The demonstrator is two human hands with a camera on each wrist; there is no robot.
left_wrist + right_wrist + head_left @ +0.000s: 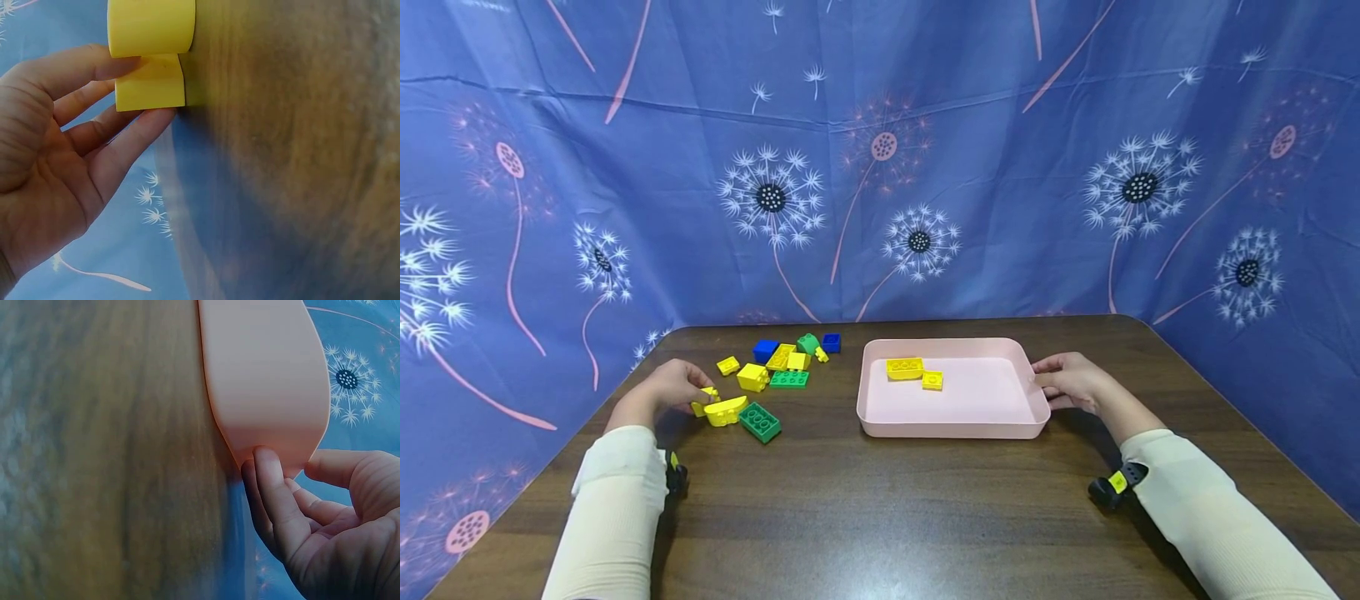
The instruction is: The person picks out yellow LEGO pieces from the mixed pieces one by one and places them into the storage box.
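Note:
My left hand [672, 388] pinches a yellow toy building block [705, 402] at the left of the table. In the left wrist view the thumb and fingers close on the lower part of that yellow block [150, 84], which has a wider rounded part above. Beside it lie a curved yellow block [726, 412] and a green brick [761, 422]. My right hand [1078, 385] holds the right end of a pink tray [955, 430]; in the right wrist view its fingers [270, 472] press the outer wall. Inside the tray sit a long yellow brick [905, 368] and a small yellow brick [932, 381].
Several more blocks lie behind the left hand: a yellow brick [753, 377], a flat green brick [789, 380], a blue brick [765, 351], a small blue brick [831, 342] and a rounded green block [808, 343]. A blue dandelion-print cloth [1000, 250] hangs behind the wooden table [880, 517].

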